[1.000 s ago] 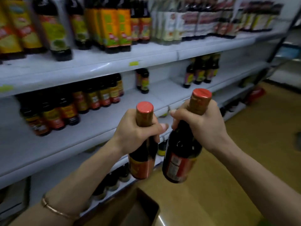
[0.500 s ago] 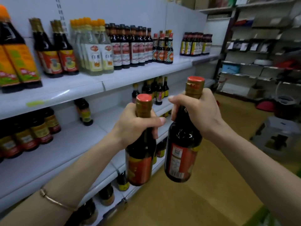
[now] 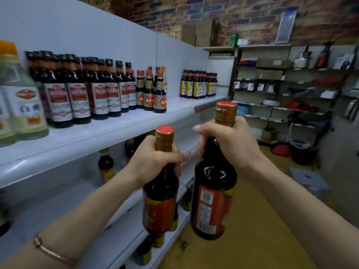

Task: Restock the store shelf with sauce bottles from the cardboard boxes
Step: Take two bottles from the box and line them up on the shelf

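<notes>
Two dark sauce bottles with red caps and gold necks hang upright in front of the white store shelf (image 3: 116, 131). My left hand (image 3: 153, 158) grips the neck of the left sauce bottle (image 3: 160, 206). My right hand (image 3: 227, 140) grips the neck of the right sauce bottle (image 3: 212, 202), which is a little higher and shows its red back label. Both bottles are in the air beside the shelf's front edge, level with the second tier. No cardboard box is in view.
The upper tier carries rows of dark bottles (image 3: 93, 94), pale vinegar bottles (image 3: 21, 105) at the left and a small group (image 3: 198, 84) at the far end. A lone bottle (image 3: 105, 166) stands on the tier below. Racks of goods (image 3: 281, 90) line the brick back wall.
The view has swung up and to the right along the shelf. Both hands have kept their grip on the bottles and risen slightly, the right bottle staying higher.
</notes>
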Tool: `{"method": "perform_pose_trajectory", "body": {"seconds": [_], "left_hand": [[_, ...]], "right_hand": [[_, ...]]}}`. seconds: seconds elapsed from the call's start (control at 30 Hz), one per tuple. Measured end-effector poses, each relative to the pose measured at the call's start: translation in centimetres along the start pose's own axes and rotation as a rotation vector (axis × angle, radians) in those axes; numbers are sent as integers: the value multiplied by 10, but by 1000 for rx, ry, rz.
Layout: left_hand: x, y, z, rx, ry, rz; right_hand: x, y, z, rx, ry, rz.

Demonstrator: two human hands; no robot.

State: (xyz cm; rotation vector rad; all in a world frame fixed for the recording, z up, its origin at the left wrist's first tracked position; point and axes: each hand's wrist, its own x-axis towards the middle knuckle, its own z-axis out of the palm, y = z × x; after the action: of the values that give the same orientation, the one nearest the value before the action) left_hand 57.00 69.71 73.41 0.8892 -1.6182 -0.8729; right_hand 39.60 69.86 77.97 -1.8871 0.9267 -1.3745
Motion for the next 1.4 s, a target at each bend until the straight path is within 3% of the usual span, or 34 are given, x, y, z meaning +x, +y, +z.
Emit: {"method": "perform_pose_trajectory", "body": {"seconds": [0.33,0.83,1.4], "left_hand": [[169,-70,8,-50,26,-46],[465,-99,5,-43,227,40],[624,-162,-69,83,504,-7]], "right_hand": [[158,114,-37,91,33,78],[443,221,-111,136,-195,-105],[663,316,-63,494,-455,-95]]}}
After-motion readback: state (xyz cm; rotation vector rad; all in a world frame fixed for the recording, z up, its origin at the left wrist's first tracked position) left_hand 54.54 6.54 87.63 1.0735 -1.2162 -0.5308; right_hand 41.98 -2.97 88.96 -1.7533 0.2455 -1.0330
